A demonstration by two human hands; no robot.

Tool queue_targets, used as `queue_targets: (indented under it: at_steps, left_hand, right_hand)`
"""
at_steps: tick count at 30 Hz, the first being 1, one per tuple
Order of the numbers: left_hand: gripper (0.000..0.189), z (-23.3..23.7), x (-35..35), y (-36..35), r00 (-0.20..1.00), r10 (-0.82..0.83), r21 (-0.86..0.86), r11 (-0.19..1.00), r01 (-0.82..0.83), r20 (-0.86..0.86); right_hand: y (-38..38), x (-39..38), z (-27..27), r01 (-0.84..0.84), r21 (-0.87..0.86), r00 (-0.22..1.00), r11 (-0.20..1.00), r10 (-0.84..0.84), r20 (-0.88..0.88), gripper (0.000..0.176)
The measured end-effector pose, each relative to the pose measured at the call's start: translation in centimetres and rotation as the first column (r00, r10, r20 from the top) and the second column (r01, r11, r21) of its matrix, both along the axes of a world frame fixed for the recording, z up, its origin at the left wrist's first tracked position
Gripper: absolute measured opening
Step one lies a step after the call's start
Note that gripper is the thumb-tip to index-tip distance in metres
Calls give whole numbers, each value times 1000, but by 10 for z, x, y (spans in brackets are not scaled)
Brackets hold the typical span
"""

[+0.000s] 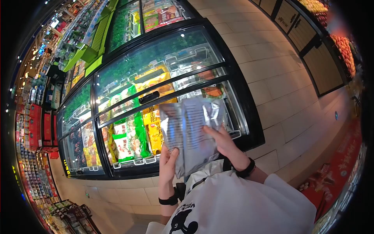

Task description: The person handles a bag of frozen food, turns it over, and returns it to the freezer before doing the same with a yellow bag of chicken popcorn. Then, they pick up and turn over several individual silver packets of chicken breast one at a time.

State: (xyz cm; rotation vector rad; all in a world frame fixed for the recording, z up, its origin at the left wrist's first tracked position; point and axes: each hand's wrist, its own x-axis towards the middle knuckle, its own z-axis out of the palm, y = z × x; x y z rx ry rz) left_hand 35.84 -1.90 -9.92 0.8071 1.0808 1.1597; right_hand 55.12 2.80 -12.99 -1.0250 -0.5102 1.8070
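Shirt, white, nearest. Left hand closed on silver pouch, left edge, thumb on top; right hand gripping right side, thumb on top too. Pouch held up before freezer, overlapping its front right part. Inside freezer, front side: yellow bags, green bags. Left of freezer, shelves; well right of freezer, produce.

Fruit is heaped above dark-framed wooden cabinets at the right. The floor is paved with tiles. A red panel is printed with pale characters. Packed shelves are seen at the left.
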Motion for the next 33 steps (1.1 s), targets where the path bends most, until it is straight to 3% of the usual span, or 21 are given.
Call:
queue_targets:
  at_steps: [3, 4, 5, 7, 9, 10, 11, 12, 13, 15, 16, 17, 19, 21, 22, 25, 27, 28, 31, 33]
  left_hand:
    - [41, -22, -20, -7, 987, 156, -198, 967, -160, -34]
    - [43, -26, -24, -6, 982, 191, -211, 960, -187, 0]
    - [48, -33, -31, -6, 985, 169, -177, 971, -161, 36]
    - [53, -54, -44, -7, 953, 165, -105, 975, -197, -256]
    - [59, -48, -44, 0, 905, 190, -29, 976, -217, -382]
    - [60, -48, -37, 8, 935, 149, 8, 988, -155, -323]
    - [63, -46, -30, 15, 958, 110, 51, 994, -100, -264]
    - [62, -62, -32, 24, 872, -30, -56, 998, 3, -488]
    - [63, -72, -29, 32, 987, 59, -102, 992, -75, -152]
    - [69, -82, -33, 54, 980, 106, 200, 977, -72, -166]
    - [69, -80, -32, 63, 955, 215, 149, 971, -186, -206]
    - [70, -73, -30, 72, 914, 318, 103, 948, -302, -253]
    - [63, -102, -53, 83, 901, 342, 66, 939, -337, -268]
    - [55, -89, -53, 102, 905, 414, -53, 910, -411, 94]
    - [43, -78, -51, 106, 951, 310, 19, 951, -310, 7]
    - [54, -112, -61, 137, 989, 71, 56, 996, -64, -132]
    - [53, -103, -46, 157, 981, 63, 24, 997, -69, 184]
    - [54, -107, -41, 165, 990, 71, -24, 997, -69, 120]
    - [51, -123, -35, 190, 941, 293, -329, 917, -226, 169]
    - [45, -152, -39, 196, 872, 409, -366, 881, -300, 270]
  right_hand:
    - [-1, -11, -7, -223, -113, 963, 968, 200, -181, 34]
    - [-1, -16, -16, -315, 12, 943, 949, 314, -112, 38]
    - [0, -23, -22, -275, 42, 961, 960, 276, -13, 40]
    - [16, -28, -22, -275, 38, 956, 961, 269, 115, 42]
    - [39, -36, -22, -199, 145, 971, 969, 175, 165, 43]
    - [50, -45, -20, -202, 192, 946, 960, 140, 291, 44]
    - [58, -57, -16, -215, 183, 943, 959, 155, 294, 44]
    - [66, -70, -11, -271, 268, 875, 924, 121, 468, 43]
    - [73, -81, -6, -340, 344, 781, 875, 60, 621, 43]
    - [84, -95, 5, -370, 432, 722, 822, -38, 691, 40]
    - [89, -93, 17, -485, 437, 633, 757, -41, 773, 41]
    - [96, -95, 22, -464, 587, 649, 663, -196, 735, 41]
    - [117, -101, 23, -376, 773, 659, 511, -439, 611, 38]
    - [141, -102, 21, -383, 857, 628, 345, -584, 515, 31]
    - [151, -105, 16, -390, 862, 605, 325, -615, 505, 29]
    - [186, -108, -20, -507, 808, 477, 298, -684, 552, 26]
    - [201, -111, -60, -585, 728, 427, 359, -627, 652, 31]
    - [202, -113, -82, -676, 653, 388, 341, -589, 709, 35]
    - [199, -117, -93, -813, 491, 294, 313, -508, 810, 42]
    - [190, -113, -90, -862, 400, 235, 311, -454, 859, 46]
